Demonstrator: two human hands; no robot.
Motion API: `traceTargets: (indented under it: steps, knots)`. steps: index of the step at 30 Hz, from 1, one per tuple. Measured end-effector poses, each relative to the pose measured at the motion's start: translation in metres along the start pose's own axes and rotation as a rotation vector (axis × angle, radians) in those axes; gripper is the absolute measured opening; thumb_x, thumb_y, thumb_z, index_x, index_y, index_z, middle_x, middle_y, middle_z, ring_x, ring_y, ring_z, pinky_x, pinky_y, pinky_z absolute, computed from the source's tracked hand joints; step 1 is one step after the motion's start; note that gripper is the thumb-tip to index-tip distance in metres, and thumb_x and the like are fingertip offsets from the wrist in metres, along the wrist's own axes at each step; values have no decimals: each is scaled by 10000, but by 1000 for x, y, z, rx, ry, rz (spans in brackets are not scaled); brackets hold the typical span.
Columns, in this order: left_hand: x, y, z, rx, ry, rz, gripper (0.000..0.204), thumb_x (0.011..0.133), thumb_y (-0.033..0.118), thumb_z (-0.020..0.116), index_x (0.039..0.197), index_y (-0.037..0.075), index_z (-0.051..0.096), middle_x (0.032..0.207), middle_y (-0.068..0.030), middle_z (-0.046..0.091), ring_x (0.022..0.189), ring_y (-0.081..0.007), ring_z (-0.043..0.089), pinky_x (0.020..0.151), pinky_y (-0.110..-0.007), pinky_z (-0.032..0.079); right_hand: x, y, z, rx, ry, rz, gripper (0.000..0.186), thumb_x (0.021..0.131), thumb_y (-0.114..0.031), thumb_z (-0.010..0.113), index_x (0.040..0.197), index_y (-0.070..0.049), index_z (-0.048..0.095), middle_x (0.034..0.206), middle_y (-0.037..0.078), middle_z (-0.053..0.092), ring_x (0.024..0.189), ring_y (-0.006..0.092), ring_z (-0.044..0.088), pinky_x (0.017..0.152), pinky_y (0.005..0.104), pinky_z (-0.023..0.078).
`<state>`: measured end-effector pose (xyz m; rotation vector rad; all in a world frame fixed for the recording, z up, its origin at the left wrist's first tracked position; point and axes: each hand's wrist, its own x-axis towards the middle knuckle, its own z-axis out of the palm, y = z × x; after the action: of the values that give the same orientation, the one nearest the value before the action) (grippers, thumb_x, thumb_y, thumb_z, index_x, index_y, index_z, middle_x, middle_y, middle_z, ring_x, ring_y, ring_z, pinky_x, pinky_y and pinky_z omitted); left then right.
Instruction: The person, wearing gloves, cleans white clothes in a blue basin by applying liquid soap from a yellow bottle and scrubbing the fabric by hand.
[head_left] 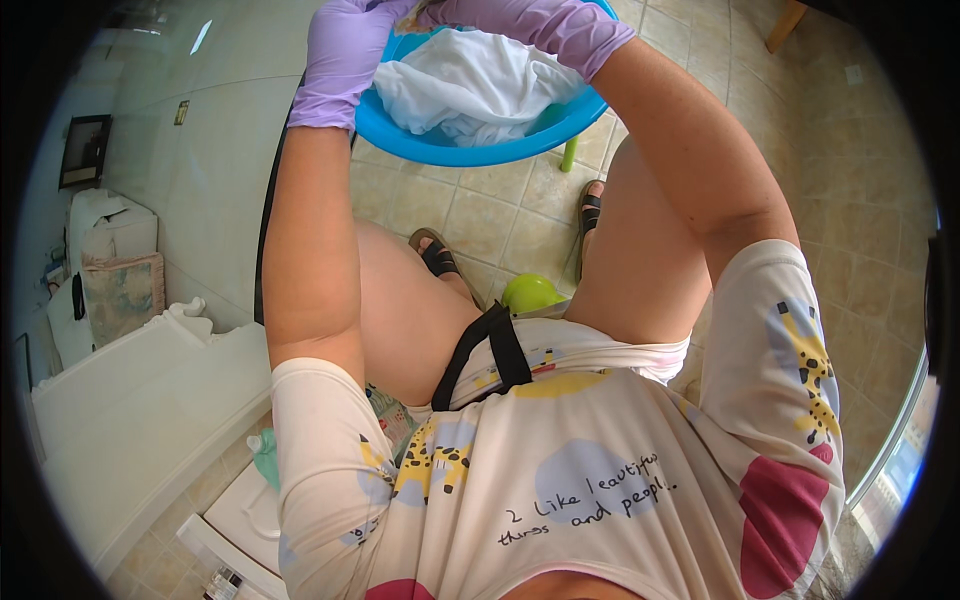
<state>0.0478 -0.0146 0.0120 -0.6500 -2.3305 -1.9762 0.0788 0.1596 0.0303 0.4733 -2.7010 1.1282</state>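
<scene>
Nearest, at 6 o'clock, a loose cream printed shirt [610, 430] covers the torso, with a flat black fabric strap [512, 355] across the lap and a rounded, glossy lime-green object [533, 293] (its kind is unclear from above) between the legs. Farther out, at 12 o'clock, is a bright blue, round plastic basin [450, 156], and in it lies a rumpled heap of thin white cloth [470, 85]. The left hand [348, 50], in a thin lilac glove at 11 o'clock, and the right hand [520, 20], gloved alike at 12, meet near the basin's far part; the view's upper edge cuts off their fingers, so I cannot tell what, if anything, they grip. Both gloves are on and the cloth is in the basin, yet it lies bunched, so the handling looks unfinished; how wet or clean it is does not show. The basin's curved near rim is the closest edge to mind. Toward 10 o'clock, a pale glossy black-edged panel [220, 200] hems the left arm, while beige tiled floor [860, 225] leaves the right elbow more room toward 2 and 3.
</scene>
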Motion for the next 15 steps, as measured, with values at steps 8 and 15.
traceTargets:
  steps: [8,15]
  knots:
    - [0,4,2,-7,3,-56,61,829,-25,619,865,7,657,809,-35,651,721,-80,579,648,-216,474,3,5,0,-11,14,-79,239,732,-252,721,853,-50,679,744,172,649,645,323,605,612,370,482]
    - [-4,14,9,-130,-5,-44,71,835,-19,613,889,-1,655,836,-41,654,744,-84,584,661,-216,474,-4,-2,-8,8,46,-110,247,749,-270,700,867,-54,672,763,174,651,675,328,614,620,374,482]
